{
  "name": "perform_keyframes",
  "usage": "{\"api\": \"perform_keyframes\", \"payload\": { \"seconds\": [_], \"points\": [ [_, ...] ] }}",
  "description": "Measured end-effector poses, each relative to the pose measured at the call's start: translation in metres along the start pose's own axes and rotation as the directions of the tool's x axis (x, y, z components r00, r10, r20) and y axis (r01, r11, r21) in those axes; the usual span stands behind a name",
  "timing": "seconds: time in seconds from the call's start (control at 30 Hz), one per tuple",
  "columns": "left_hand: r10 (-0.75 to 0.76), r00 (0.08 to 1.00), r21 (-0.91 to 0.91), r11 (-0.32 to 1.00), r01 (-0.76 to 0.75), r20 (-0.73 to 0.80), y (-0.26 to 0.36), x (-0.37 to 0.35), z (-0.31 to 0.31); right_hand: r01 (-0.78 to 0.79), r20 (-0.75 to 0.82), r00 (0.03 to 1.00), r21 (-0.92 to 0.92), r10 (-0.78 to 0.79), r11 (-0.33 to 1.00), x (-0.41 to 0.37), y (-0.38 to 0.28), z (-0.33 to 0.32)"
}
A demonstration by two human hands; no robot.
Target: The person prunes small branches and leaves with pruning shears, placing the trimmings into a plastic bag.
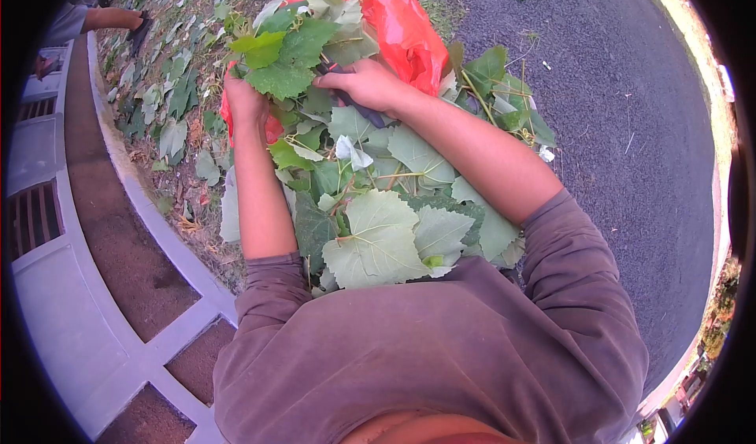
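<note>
- One leaf heap lies against the person's front, beside the left edge of the gravel, seemingly for easy reach.
- The left hand curls narrowly at the base of one leafy sprig, fingertips hidden by foliage, probably to steady it.
- The right hand is closed round one dark-handled tool, angled toward the sprig, perhaps to meet its stem; leaves cover part of it.
- Two patches of red plastic show, a large one beyond the heap, a small one by the left hand; whether they join is hidden.
- Dozens of leaves overlap, too many to count.
</note>
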State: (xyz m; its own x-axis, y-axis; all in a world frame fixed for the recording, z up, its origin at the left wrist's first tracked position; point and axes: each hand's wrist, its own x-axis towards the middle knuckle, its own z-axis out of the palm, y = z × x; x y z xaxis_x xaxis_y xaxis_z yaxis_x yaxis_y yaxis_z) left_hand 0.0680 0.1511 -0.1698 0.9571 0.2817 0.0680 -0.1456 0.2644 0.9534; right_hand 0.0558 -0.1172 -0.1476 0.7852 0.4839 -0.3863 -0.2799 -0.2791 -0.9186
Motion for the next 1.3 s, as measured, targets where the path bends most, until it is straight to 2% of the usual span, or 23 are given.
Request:
{"api": "perform_keyframes", "payload": {
  "seconds": [0.2, 0.27, 0.33, 0.4, 0.47, 0.6, 0.73, 0.8, 0.83, 0.9, 1.23, 1.3],
  "points": [
    [-0.029, 0.999, 0.004, 1.000, 0.029, -0.014, -0.001, 0.002, -0.006, 0.021, -0.016, 1.000, -0.064, -0.022, 0.998, 0.001, 0.002, -0.001],
    [-0.041, 0.999, -0.021, 0.999, 0.040, -0.024, -0.008, 0.007, -0.015, 0.022, -0.065, 0.997, -0.196, -0.036, 0.980, 0.001, 0.000, 0.000],
    [-0.046, 0.998, -0.044, 0.998, 0.045, -0.035, -0.009, 0.010, -0.019, 0.012, -0.030, 0.999, -0.160, -0.018, 0.987, -0.007, -0.008, -0.001],
    [-0.036, 0.992, -0.224, 0.974, 0.008, -0.121, -0.009, 0.013, -0.024, 0.003, 0.006, 1.000, -0.125, -0.003, 0.992, -0.007, -0.008, 0.001],
    [-0.054, 0.988, -0.255, 0.967, 0.015, -0.147, -0.012, 0.017, -0.031, -0.011, 0.044, 0.999, 0.006, 0.011, 1.000, 0.001, 0.002, 0.006],
    [-0.083, 0.975, -0.314, 0.949, 0.014, -0.205, -0.010, 0.019, -0.039, -0.033, 0.101, 0.994, -0.009, 0.034, 0.999, 0.001, 0.006, 0.007],
    [-0.079, 0.979, -0.328, 0.945, 0.012, -0.190, -0.006, 0.017, -0.037, -0.003, 0.118, 0.993, -0.025, 0.006, 1.000, -0.005, 0.003, 0.006],
    [-0.108, 0.985, -0.346, 0.937, 0.056, -0.132, -0.008, 0.015, -0.036, 0.016, 0.142, 0.990, -0.022, -0.012, 1.000, -0.010, 0.000, 0.007],
    [-0.110, 0.984, -0.343, 0.938, 0.058, -0.137, -0.009, 0.015, -0.036, 0.018, 0.161, 0.987, -0.037, -0.012, 0.999, -0.012, -0.002, 0.008],
    [-0.111, 0.993, -0.283, 0.955, 0.093, -0.050, -0.009, 0.011, -0.033, 0.014, 0.184, 0.983, -0.047, -0.005, 0.999, -0.014, -0.003, 0.009],
    [-0.154, 0.987, -0.106, 0.982, 0.157, 0.043, -0.006, -0.001, 0.000, -0.002, 0.113, 0.994, 0.089, -0.008, 0.996, 0.000, 0.005, 0.010],
    [-0.184, 0.983, -0.008, 0.983, 0.184, 0.026, -0.002, -0.006, 0.006, -0.082, 0.160, 0.987, 0.302, 0.034, 0.950, 0.003, 0.005, 0.010]
  ]
}}
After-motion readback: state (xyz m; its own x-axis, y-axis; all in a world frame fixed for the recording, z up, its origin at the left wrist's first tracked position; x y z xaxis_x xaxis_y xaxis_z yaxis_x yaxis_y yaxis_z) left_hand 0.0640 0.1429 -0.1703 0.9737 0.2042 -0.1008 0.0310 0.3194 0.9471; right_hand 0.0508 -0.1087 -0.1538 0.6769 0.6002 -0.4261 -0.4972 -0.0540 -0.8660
